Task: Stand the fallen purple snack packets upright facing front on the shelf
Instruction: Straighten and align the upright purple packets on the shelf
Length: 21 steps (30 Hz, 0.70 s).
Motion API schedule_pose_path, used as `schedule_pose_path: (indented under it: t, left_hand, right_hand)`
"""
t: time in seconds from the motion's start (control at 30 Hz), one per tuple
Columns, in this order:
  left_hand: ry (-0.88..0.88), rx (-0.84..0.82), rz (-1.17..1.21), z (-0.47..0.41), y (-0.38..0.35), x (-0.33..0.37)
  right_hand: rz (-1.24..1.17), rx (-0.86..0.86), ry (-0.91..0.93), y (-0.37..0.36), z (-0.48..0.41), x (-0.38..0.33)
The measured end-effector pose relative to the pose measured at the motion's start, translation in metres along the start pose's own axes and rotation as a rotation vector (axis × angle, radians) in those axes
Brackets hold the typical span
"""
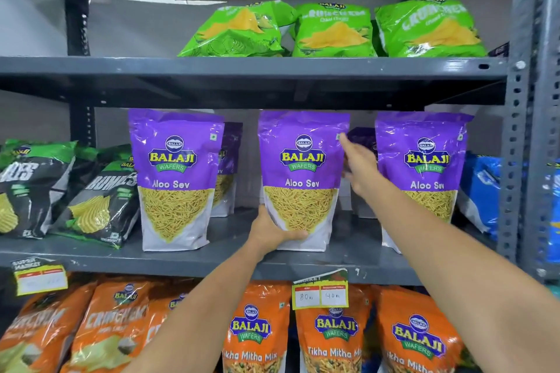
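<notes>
**Front row nearly standing; middle purple packet being settled**

The left hand (274, 228) is gripping the bottom left corner of the middle glossy purple-and-white "Aloo Sev" plastic pouch (301, 179), thumb across the front of the base, fingers tucked behind. The right hand (359, 171) is reaching past that pouch's right edge with fingers spread loosely and holding nothing; its fingertips are near or touching the upper right corner, and I cannot tell which. It is sitting in the gap between the middle pouch and the right-hand purple pouch of the same kind (424, 172).

The held pouch is upright, label facing front, base on or just above the grey metal middle shelf (181, 254); contact is hidden by the hand. The left-hand purple pouch (174, 179) and the right-hand one are both standing upright and facing front, well apart from each other.

Behind the front row, a darker purple pouch (230, 166) is showing just behind the left one, and another (362, 142) is showing behind the right hand. Both are mostly hidden, so whether they are standing straight cannot be told.

Judgement: the task is looking mostly done, with three front packets up. What is left is probably releasing the middle one so it stands by itself and checking the back-row pouches.

Black-and-green chip bags (91, 197) are leaning at the left of the same shelf, green bags (333, 30) are above, and orange pouches (257, 333) are below.
</notes>
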<state>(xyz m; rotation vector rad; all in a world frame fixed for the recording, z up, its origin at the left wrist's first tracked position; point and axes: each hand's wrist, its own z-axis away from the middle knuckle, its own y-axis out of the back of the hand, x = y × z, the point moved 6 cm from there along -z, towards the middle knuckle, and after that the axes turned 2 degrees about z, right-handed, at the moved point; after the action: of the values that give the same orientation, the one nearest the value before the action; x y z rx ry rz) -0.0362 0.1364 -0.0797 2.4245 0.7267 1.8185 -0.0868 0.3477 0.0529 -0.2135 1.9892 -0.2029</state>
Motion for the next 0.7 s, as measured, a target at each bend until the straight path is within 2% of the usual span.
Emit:
schedule_pose_path:
  t: [0.07,0.17,0.27,0.4,0.5,0.6,0.7]
  left_hand:
    - [-0.004,-0.003,-0.011,-0.001,0.0,0.0]
    - [-0.018,-0.018,-0.025,-0.003,0.001,0.002]
    - [-0.005,-0.01,-0.043,-0.004,-0.002,0.002]
    - [0.001,-0.024,-0.095,-0.002,-0.007,0.003]
    - [-0.022,-0.034,0.038,-0.006,0.002,0.015]
    - [-0.132,0.171,0.327,-0.021,0.032,0.052]
    - [-0.266,0.293,0.332,-0.045,0.062,0.108]
  right_hand:
    - [-0.066,0.034,0.02,-0.008,-0.012,-0.024]
    - [-0.033,0.084,0.024,-0.014,-0.021,-0.044]
    - [-0.042,0.15,0.058,-0.012,-0.026,-0.049]
    - [-0.091,0.135,0.034,-0.004,-0.031,-0.036]
    - [0.002,0.014,-0.008,0.006,-0.024,-0.012]
    - [0.259,-0.142,-0.074,0.015,0.013,0.029]
    - [0.475,-0.315,-0.145,0.02,0.039,0.084]
